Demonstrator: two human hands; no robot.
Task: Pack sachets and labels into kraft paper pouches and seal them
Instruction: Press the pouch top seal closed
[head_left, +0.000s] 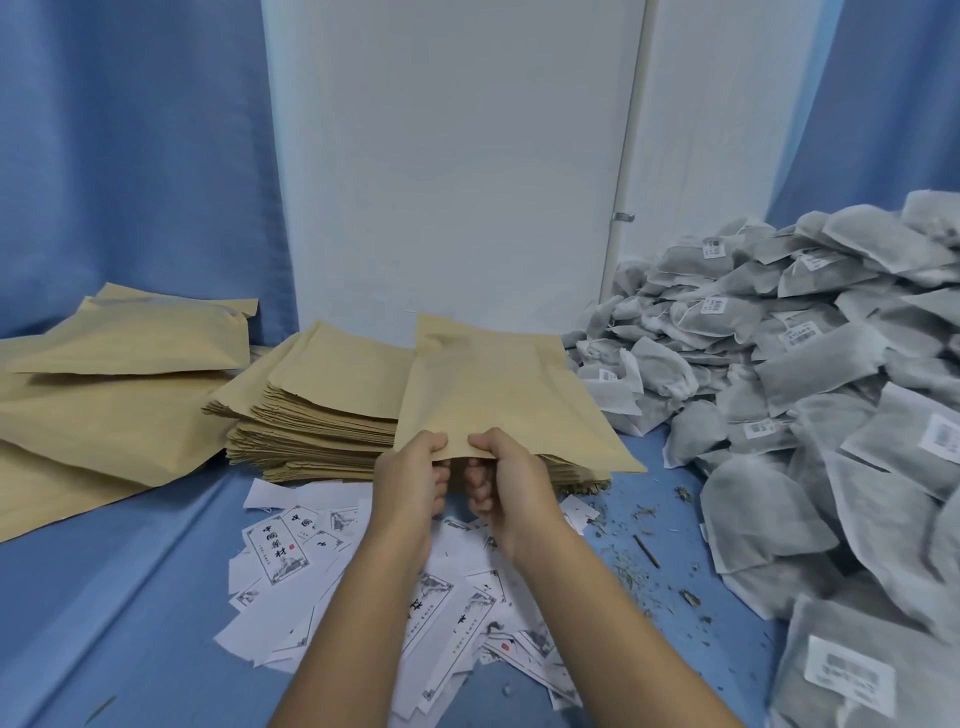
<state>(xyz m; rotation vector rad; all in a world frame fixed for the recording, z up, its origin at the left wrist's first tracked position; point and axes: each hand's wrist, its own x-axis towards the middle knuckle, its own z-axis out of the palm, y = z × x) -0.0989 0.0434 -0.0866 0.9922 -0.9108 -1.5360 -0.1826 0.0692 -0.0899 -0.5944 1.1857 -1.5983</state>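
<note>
Your head-worn wide-angle camera looks forward and down, close over your left hand (413, 475) and right hand (501, 475) pinching the kraft pouch (493, 384), facing the white wall (452, 156); the edges seem bent.

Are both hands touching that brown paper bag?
Touching. The head view shows the left hand and right hand pinching the near edge of the paper bag, thumbs on top.
</note>
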